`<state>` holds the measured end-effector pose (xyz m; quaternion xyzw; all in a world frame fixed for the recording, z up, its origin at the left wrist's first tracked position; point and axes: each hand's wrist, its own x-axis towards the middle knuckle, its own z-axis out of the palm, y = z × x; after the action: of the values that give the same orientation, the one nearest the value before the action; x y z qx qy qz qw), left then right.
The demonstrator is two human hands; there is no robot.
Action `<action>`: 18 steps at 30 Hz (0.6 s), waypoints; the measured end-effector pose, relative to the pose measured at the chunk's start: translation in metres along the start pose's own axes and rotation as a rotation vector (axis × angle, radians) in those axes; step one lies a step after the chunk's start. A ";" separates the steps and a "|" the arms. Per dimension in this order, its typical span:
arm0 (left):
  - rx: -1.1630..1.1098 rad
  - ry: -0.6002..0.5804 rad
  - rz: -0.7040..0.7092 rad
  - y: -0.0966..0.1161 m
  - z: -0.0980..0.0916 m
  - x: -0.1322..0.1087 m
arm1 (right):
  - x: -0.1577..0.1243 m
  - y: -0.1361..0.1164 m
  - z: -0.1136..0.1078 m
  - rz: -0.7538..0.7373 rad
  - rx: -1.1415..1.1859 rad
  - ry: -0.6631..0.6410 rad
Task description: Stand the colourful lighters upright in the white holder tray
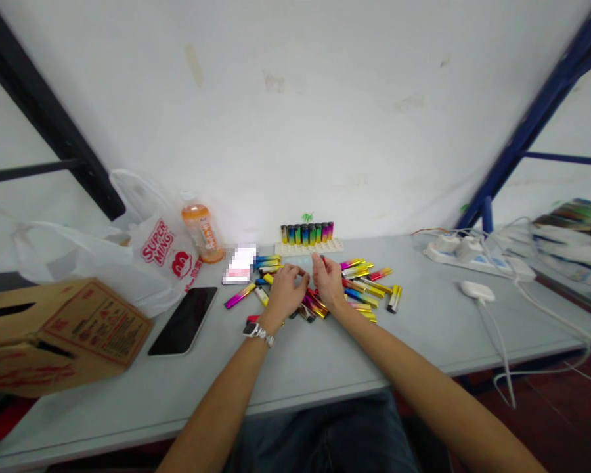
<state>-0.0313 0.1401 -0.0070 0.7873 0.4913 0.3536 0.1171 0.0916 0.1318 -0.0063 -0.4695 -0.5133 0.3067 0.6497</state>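
Observation:
Shiny lighters in rainbow metallic colours lie in a loose pile on the grey table. Over the pile's left part is my left hand, its fingers bent and apart, with nothing visible in them. My right hand is closed beside it, thumb up, around what looks like a lighter; only a small dark reddish end shows. Behind both hands, a cream rack with holes holds several lighters standing upright. A single lighter lies at the pile's right edge.
To the left are a cardboard box, a plastic bag, an orange drink bottle, a black phone and a blurred-out white item. On the right lie a power strip, a white charger and cables. A wall stands behind.

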 end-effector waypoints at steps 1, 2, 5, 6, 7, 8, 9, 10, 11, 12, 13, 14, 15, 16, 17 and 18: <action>0.004 0.002 0.003 0.000 0.000 0.000 | 0.000 0.000 0.000 -0.003 0.003 0.000; 0.007 0.003 0.005 0.000 0.000 0.000 | 0.000 0.000 -0.001 -0.005 0.004 -0.001; 0.013 0.002 0.004 0.001 -0.001 0.000 | 0.000 0.000 -0.001 -0.012 0.004 -0.001; 0.013 -0.001 0.005 0.001 -0.001 0.000 | 0.000 0.000 0.000 -0.013 0.001 0.002; 0.014 -0.002 0.007 0.001 -0.001 0.000 | 0.000 0.001 0.000 -0.013 -0.003 0.007; 0.014 -0.002 0.011 0.001 -0.001 0.000 | 0.001 0.002 0.000 -0.012 -0.008 0.013; 0.014 0.000 0.016 0.000 -0.001 0.000 | 0.001 0.002 0.000 -0.012 -0.014 0.019; 0.015 0.002 0.019 0.000 0.000 0.000 | 0.002 0.003 0.000 -0.013 -0.022 0.025; 0.017 0.005 0.022 -0.001 0.000 0.000 | 0.002 0.003 0.001 -0.017 -0.029 0.032; 0.019 0.007 0.023 -0.001 0.000 0.000 | 0.002 0.003 0.001 -0.023 -0.037 0.038; 0.020 0.008 0.023 -0.001 0.001 0.000 | 0.003 0.003 0.001 -0.030 -0.046 0.044; 0.019 0.008 0.020 -0.001 0.001 0.000 | 0.003 0.003 0.001 -0.037 -0.053 0.050; 0.018 0.007 0.016 -0.001 0.001 0.000 | 0.003 0.002 0.001 -0.043 -0.059 0.055; 0.016 0.005 0.011 -0.001 0.001 0.000 | 0.003 0.002 0.001 -0.048 -0.065 0.058; 0.015 0.001 0.006 -0.001 0.001 0.000 | 0.002 0.002 0.001 -0.052 -0.071 0.061; 0.015 -0.003 0.003 0.000 0.000 0.000 | 0.002 0.002 0.001 -0.056 -0.077 0.064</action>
<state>-0.0311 0.1405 -0.0072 0.7894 0.4928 0.3488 0.1114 0.0911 0.1349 -0.0071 -0.4892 -0.5166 0.2535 0.6554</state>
